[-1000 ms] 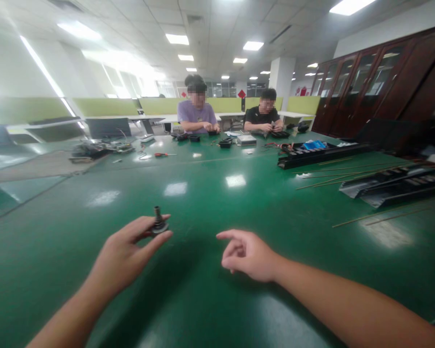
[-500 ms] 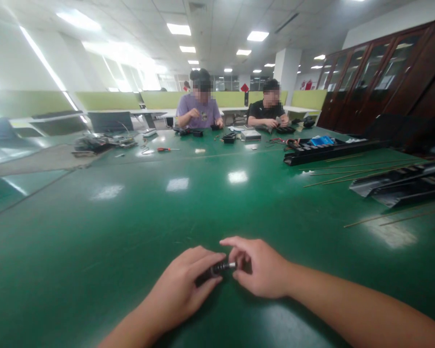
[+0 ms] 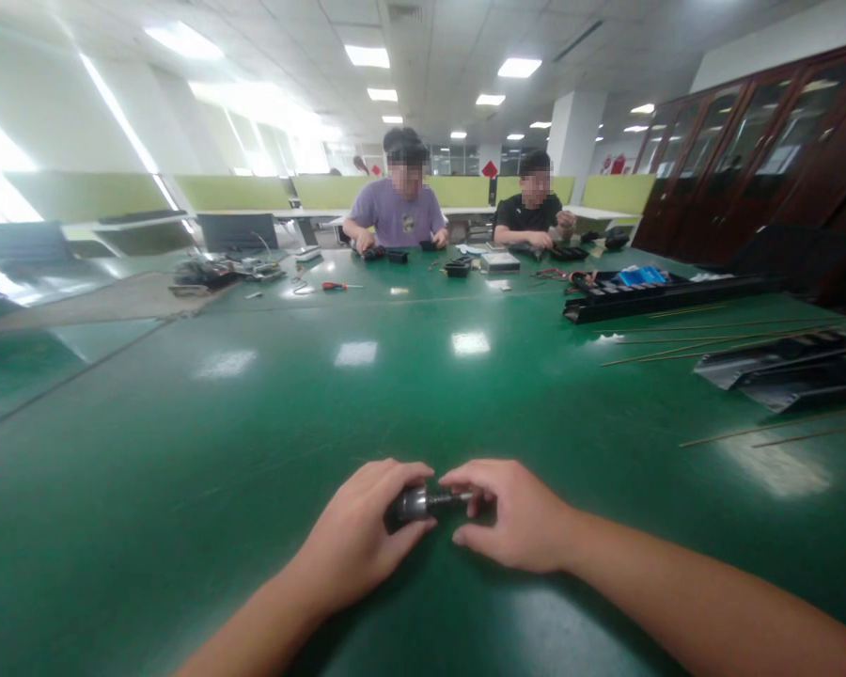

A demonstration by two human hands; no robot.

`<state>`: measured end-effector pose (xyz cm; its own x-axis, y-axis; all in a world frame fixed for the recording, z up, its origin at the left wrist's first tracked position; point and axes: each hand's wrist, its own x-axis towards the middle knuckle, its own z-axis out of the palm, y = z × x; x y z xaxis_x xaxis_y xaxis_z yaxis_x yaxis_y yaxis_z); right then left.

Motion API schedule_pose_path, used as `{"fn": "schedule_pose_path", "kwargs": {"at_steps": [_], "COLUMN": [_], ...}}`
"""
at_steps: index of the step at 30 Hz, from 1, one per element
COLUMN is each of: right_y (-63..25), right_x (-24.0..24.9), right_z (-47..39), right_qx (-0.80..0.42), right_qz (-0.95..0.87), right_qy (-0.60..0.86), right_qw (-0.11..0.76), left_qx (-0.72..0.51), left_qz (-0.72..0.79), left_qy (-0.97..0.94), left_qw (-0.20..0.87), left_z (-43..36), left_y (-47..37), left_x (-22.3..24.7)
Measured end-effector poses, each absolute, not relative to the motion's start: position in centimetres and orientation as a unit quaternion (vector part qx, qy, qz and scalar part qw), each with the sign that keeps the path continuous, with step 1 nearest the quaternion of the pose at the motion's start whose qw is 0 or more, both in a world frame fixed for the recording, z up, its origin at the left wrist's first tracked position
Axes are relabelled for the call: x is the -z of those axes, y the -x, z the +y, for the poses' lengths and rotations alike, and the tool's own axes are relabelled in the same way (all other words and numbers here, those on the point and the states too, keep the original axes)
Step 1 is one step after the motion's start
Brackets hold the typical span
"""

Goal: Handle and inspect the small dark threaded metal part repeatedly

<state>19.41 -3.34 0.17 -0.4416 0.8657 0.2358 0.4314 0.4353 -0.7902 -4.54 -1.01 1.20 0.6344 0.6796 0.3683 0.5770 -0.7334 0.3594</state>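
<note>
Far left of the big green table [image 3: 289, 414] I can see a messy heap of parts [image 3: 215, 271], then a red-handled screwdriver [image 3: 336, 286]. Nearer me, around the middle, the left hand [image 3: 359, 527] has thumb and fingers clamped round a dark metal part [image 3: 414, 504] lying sideways, slim shaft pointing right. Beyond it, on the far side, someone in a purple shirt [image 3: 399, 212] is handling black bits. The right hand [image 3: 528, 517] is right at the shaft's tip, fingers curled, thumb sitting apart; honestly can't tell if it's gripping anything. Far right of that there's a person in black [image 3: 525, 216], then a long black channel [image 3: 649, 296] and some thin rods [image 3: 719, 339].
</note>
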Motion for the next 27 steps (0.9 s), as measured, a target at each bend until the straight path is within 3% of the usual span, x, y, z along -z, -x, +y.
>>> {"fn": "schedule_pose_path", "kwargs": {"at_steps": [27], "right_y": [-19.14], "right_x": [-0.69], "right_z": [-3.52], "right_qx": [-0.310], "right_qz": [-0.782], "right_qy": [0.406], "right_qw": [0.355], "left_qx": [-0.283], "left_qz": [0.276], "left_qy": [-0.914], "left_qw": [0.097], "left_z": [-1.43], "left_y": [3.66], "left_x": [-1.67]}}
